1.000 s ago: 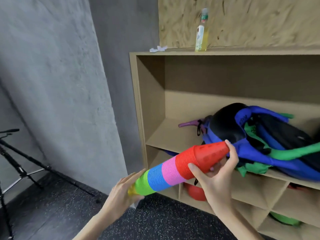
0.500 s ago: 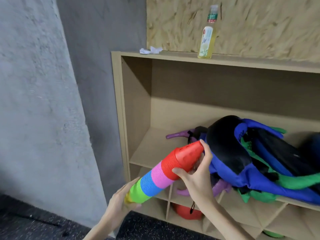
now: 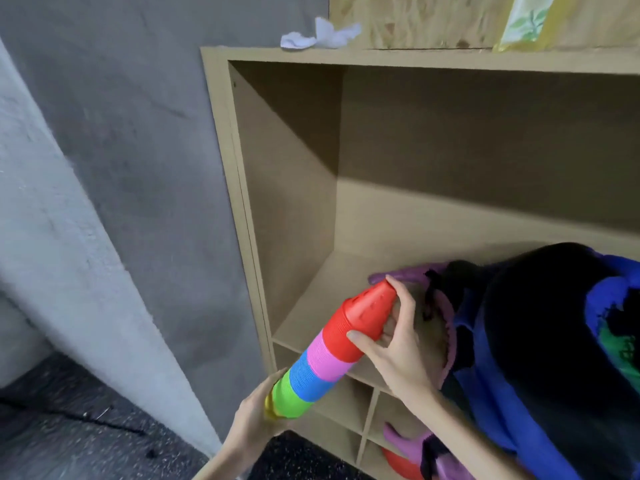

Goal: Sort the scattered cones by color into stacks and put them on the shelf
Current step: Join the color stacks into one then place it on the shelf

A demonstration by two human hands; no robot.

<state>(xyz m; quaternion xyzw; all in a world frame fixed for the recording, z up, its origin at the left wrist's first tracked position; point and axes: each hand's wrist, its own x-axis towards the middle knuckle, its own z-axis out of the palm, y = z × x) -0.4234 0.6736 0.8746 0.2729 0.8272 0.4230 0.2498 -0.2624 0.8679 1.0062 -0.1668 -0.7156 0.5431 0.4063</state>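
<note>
A long stack of cones [image 3: 332,351] runs in colour bands: red at the tip, then pink, blue, green and a sliver of yellow at the base. It lies tilted, tip pointing up and right over the front edge of the wooden shelf [image 3: 346,299]. My right hand [image 3: 398,341] grips the red tip end with thumb and fingers curled round it. My left hand [image 3: 256,417] cups the yellow and green base from below. The stack's tip is just inside the large open compartment, at its left part.
A pile of blue, black, green and purple bags [image 3: 540,334] fills the right of that compartment. Small cubbies [image 3: 346,410] lie below, one with something red and purple. A white crumpled cloth [image 3: 318,36] and a yellow bottle [image 3: 526,22] sit on top. Grey wall at left.
I have moved closer to the shelf. Both hands have carried the cone stack up and forward, so its red tip now reaches over the shelf board's front edge.
</note>
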